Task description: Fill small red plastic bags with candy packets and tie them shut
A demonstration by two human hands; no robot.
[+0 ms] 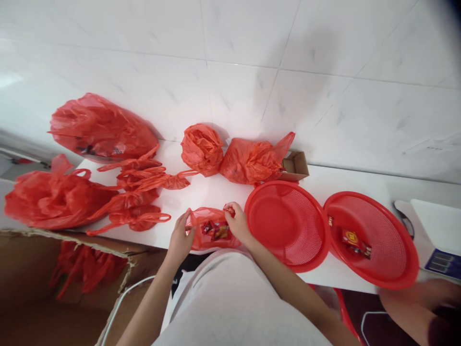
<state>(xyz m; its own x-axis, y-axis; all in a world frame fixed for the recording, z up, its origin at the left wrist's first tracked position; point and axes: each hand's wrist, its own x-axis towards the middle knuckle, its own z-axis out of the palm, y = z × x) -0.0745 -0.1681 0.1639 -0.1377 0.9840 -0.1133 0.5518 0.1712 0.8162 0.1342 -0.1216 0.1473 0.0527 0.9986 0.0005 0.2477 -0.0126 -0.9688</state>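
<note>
I am holding the small red bag (213,235) at the near edge of the white surface (212,192), just in front of my body. My left hand (180,239) is curling its fingers around the bag's left rim, and my right hand (238,225) is pinching the right rim between thumb and fingertips, so the mouth is being held between the two. Wrapped sweets (216,231) are showing through the thin plastic. The bag is sitting so close to the edge that, I think, a loose grip on either side could be letting it slump over and spill the sweets toward my lap or into the open carton (36,307) below on my left. The film is looking flimsy, so a hard pull by both hands might be tearing it. The empty basket (284,216) is lying just beside my right hand, and an outward swing of that wrist could be knocking it against the second basket (389,240), where a red packet (355,240) is resting. The knotted bags (139,192) are lying clear on the left.
</note>
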